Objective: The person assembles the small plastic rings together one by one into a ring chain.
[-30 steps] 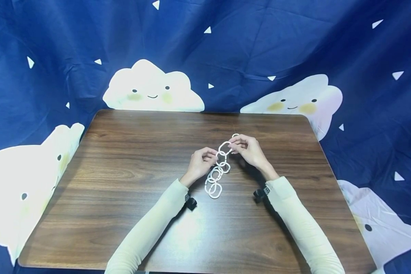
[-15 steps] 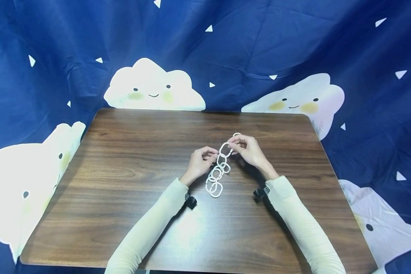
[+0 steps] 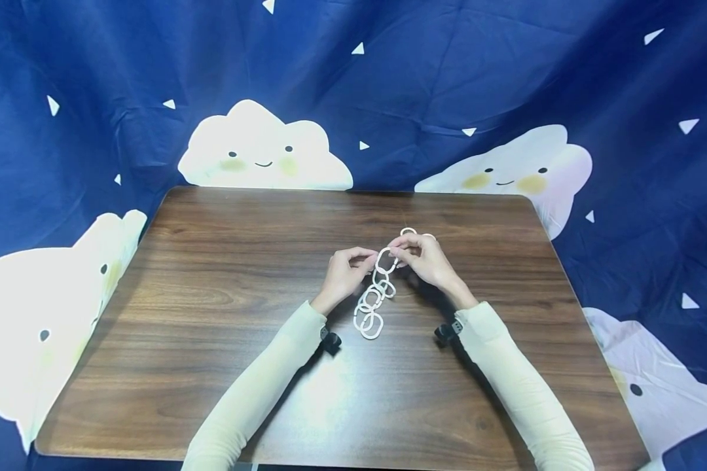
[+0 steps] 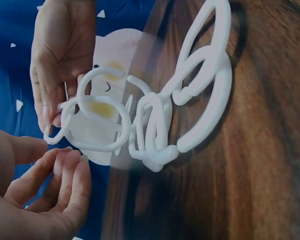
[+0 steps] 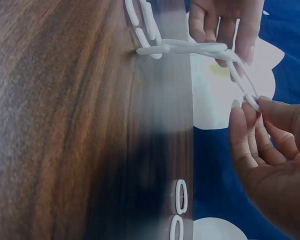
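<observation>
Thumb and fingers of my right hand [image 3: 427, 261] pinch the upper end link of a white plastic link chain [image 4: 220, 102]. Several oval links hang from it toward the table, the lowest ones lying on the wood in the head view. My left hand [image 3: 344, 271] is just left of the pinched link [image 5: 236, 75], its fingertips close to it. In the left wrist view a gap shows between the left thumb [image 4: 32, 149] and the other fingers; whether they touch the link I cannot tell.
Two loose white links [image 5: 178, 197] lie on the table beyond my right hand, partly hidden by it in the head view. The brown wooden table [image 3: 212, 294] ends at the back against a blue curtain [image 3: 389, 85] with cloud prints.
My left hand has moved slightly up along the chain, from a lower link to beside the upper one. My right hand has shifted slightly left with its link; a second loose link now shows behind it.
</observation>
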`<action>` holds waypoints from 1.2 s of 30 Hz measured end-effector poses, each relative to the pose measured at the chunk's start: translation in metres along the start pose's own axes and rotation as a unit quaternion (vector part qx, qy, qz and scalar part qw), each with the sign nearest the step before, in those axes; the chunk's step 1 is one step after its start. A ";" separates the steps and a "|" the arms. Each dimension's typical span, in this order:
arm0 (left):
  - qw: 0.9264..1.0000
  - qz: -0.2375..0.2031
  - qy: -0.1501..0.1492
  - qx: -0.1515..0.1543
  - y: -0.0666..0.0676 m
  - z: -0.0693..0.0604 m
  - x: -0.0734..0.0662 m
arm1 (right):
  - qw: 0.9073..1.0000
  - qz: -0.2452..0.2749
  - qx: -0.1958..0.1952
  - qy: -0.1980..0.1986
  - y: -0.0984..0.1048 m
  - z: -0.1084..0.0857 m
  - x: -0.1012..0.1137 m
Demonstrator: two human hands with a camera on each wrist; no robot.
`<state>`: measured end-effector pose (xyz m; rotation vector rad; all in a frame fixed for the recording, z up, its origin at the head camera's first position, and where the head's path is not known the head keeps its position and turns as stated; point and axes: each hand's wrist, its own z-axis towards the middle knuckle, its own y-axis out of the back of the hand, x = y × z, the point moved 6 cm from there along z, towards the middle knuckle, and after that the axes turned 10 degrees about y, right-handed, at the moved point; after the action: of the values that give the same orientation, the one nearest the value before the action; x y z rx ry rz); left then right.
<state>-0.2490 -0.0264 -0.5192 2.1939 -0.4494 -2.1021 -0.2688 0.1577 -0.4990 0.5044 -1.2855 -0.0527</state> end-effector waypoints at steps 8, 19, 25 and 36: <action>1.000 0.001 0.004 -0.001 -0.002 0.000 0.001 | 1.000 0.002 0.020 -0.006 -0.004 -0.006 0.029; 1.000 -0.008 0.002 0.003 -0.004 0.000 0.000 | 0.999 0.007 0.031 -0.021 -0.009 -0.010 0.023; 1.000 -0.004 0.010 0.004 -0.005 -0.001 0.001 | 0.999 0.005 0.028 -0.019 -0.010 -0.007 -0.004; 1.000 -0.007 0.010 -0.007 -0.003 -0.003 0.003 | 1.000 -0.002 0.012 -0.008 0.013 -0.005 -0.012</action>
<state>-0.2458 -0.0251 -0.5227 2.2146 -0.4195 -2.0813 -0.2708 0.1746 -0.5062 0.5291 -1.3025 -0.0447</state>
